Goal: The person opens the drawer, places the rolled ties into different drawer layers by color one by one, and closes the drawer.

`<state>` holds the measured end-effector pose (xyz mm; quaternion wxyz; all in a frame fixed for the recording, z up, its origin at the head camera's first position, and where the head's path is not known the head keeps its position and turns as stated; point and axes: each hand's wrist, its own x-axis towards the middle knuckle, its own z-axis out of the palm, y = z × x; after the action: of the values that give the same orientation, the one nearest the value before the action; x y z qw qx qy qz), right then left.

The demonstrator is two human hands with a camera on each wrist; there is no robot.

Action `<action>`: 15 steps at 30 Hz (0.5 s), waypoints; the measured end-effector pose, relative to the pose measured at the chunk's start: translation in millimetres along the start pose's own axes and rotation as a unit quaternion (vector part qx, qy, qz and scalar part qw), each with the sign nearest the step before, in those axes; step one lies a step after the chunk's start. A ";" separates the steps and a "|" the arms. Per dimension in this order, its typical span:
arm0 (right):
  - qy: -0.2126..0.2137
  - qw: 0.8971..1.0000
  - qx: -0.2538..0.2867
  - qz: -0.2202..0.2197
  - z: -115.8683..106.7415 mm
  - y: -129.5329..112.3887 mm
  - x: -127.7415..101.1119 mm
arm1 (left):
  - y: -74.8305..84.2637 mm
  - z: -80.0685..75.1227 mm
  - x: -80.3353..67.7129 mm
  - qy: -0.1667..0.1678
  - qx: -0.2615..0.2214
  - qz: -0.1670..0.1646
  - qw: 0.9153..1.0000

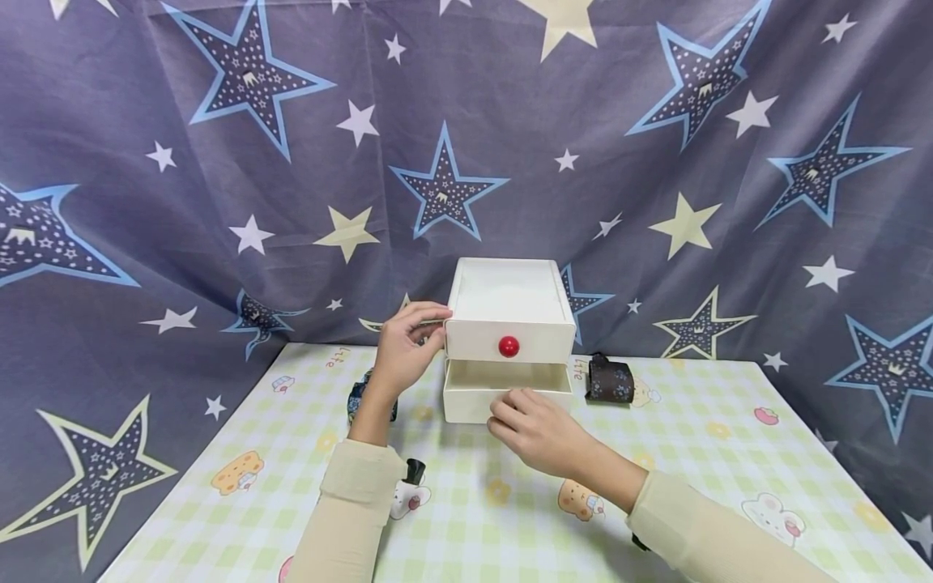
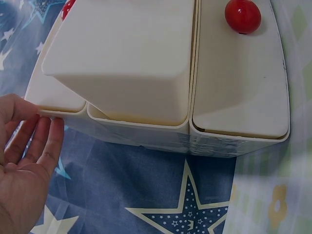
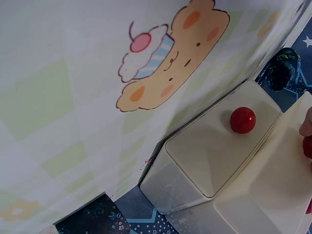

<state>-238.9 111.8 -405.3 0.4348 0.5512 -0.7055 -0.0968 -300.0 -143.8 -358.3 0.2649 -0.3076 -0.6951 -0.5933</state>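
A white drawer cabinet (image 1: 513, 291) stands at the back of the table. Its top drawer front bears a red knob (image 1: 509, 346) and is closed. Below it, the middle drawer (image 1: 466, 406) is pulled out; the lowest drawer (image 3: 209, 146), also with a red knob, is closed. My left hand (image 1: 411, 348) touches the cabinet's upper left edge, its fingers (image 2: 51, 146) fairly straight against the side. My right hand (image 1: 535, 429) is at the front of the middle drawer and pinches its red knob (image 3: 307, 146), mostly cut off at the right wrist view's border.
Right of the cabinet lies a dark brown patterned roll-like object (image 1: 611, 380). A dark blue patterned object (image 1: 357, 398) sits to the left, partly behind my left forearm. A checked cloth (image 1: 255, 518) covers the table, and a star-patterned curtain (image 1: 510, 97) hangs close behind.
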 end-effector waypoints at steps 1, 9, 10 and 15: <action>0.001 1.000 -0.001 -0.001 -0.5 -0.2 0.2 | -0.9 -0.4 -0.2 0.000 -0.001 0.002 1.000; 0.009 1.000 0.004 -0.003 -2.5 -2.4 0.7 | -3.2 -1.4 -1.0 0.001 -0.002 0.006 1.000; 0.009 1.000 0.005 -0.003 -2.6 -2.8 0.7 | -2.6 -1.1 -0.9 0.001 -0.001 0.004 1.000; 0.010 1.000 0.003 -0.002 -4.1 -4.2 -0.1 | 0.6 0.5 0.2 0.001 -0.001 0.002 1.000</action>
<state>-233.1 111.7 -405.4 0.4401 0.5547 -0.7004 -0.0895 -299.7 -143.2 -357.8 0.2662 -0.3088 -0.6941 -0.5933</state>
